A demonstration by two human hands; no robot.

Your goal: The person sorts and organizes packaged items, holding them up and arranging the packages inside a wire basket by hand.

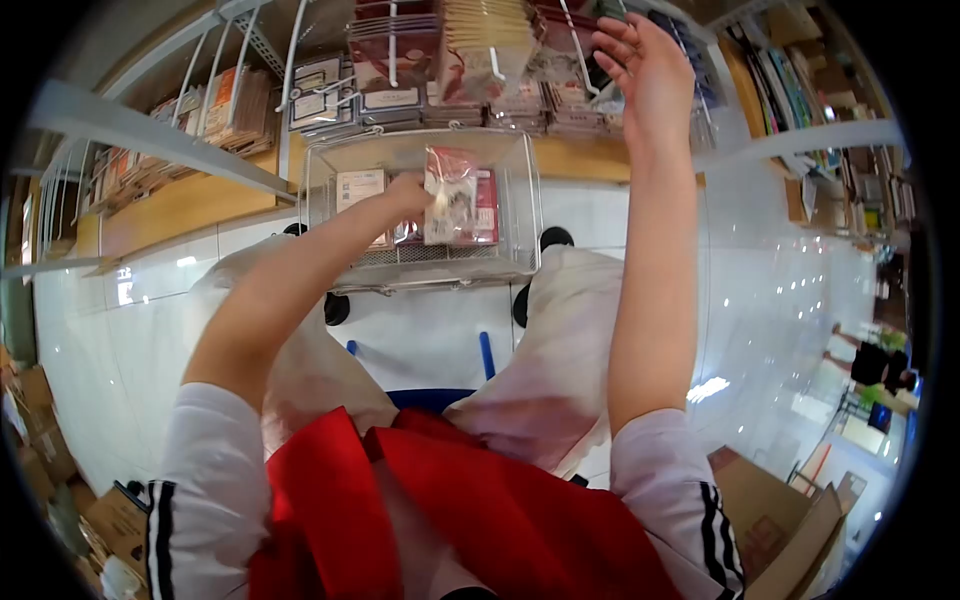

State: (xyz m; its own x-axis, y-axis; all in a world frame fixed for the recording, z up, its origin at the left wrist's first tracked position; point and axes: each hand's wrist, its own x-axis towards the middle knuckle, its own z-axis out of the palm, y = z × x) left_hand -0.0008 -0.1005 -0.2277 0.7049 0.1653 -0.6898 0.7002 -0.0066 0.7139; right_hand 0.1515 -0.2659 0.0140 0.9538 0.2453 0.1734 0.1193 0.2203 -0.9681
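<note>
My left hand (pixel 407 196) reaches into a wire basket (pixel 517 215) and is closed on the edge of a clear plastic packet (pixel 452 200) with a red top and a pale printed front. Its fingertips are partly hidden behind the packet. Beneath and beside it in the basket lie a red packet (pixel 487 205) and a white card-like packet (pixel 358 188). My right hand (pixel 655 75) is raised at the upper right, beside the display hooks, fingers apart and slightly curved, holding nothing.
Rows of packets (pixel 480 60) hang from white metal hooks beyond the basket. Stacked packs stand on a wooden shelf (pixel 180 217) at the left. A white rack post (pixel 160 135) crosses the upper left. Cardboard boxes (pixel 765 510) stand at the lower right.
</note>
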